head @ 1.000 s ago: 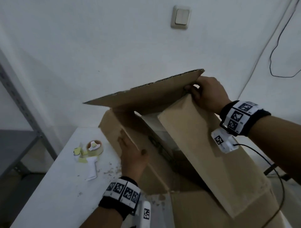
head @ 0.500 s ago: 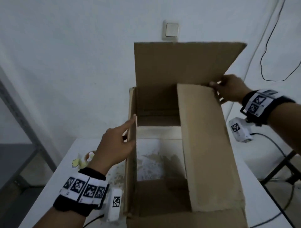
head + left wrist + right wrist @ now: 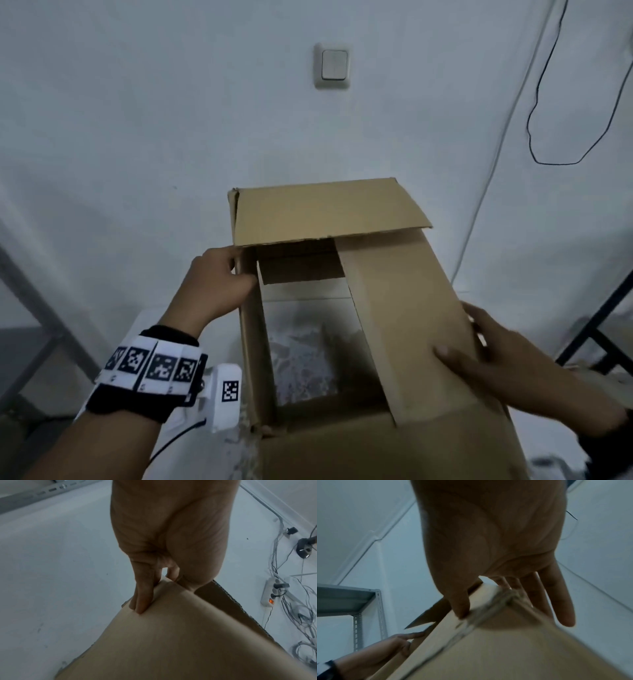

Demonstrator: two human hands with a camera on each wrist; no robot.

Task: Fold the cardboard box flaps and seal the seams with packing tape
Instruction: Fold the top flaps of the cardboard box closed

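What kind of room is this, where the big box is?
Probably a plain workroom or storeroom. There is a grey metal shelving rack by the bare white wall, a white power strip with tangled cables on the floor, and a brown cardboard box standing open.

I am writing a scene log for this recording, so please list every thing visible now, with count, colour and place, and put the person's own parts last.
cardboard box: one, brown, open, on the table in front of the person.
far flap: one, brown, folded over the far end of the opening.
right flap: one, brown, lying over the right side of the opening.
table: one, white, under the box.
light switch: one, white, on the wall above the box.
cable: one, black, hanging on the wall at upper right.
power strip: one, white, among cables on the floor.
metal shelf: one, grey, by the wall.
wrist band: one, black with white coded tags, on the left wrist.
left hand: grips the left wall's top edge.
right hand: grips the right flap's edge.
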